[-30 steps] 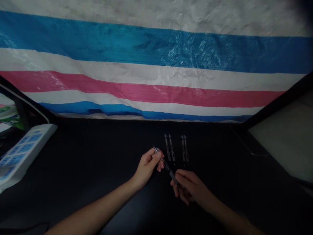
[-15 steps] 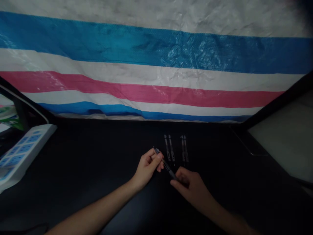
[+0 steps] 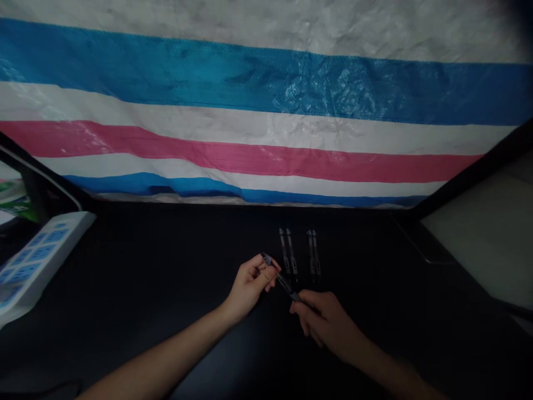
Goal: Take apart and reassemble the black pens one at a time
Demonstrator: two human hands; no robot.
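Right hand (image 3: 327, 319) closed on near right end of pen (image 3: 286, 285), probably steadying it
Left hand (image 3: 249, 286) pinching far left end; two-ended grip seems to keep pen slanted above dark table (image 3: 166, 250)
Farther, left pair (image 3: 291, 253) and right pair (image 3: 316, 254) of pens, gap between, apparently for order
Beyond, striped sheet (image 3: 250, 155)

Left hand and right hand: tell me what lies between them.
A dark pen, held by both, spans the stretch between the left hand and the right hand; the head view shows it slanting toward the lower right.
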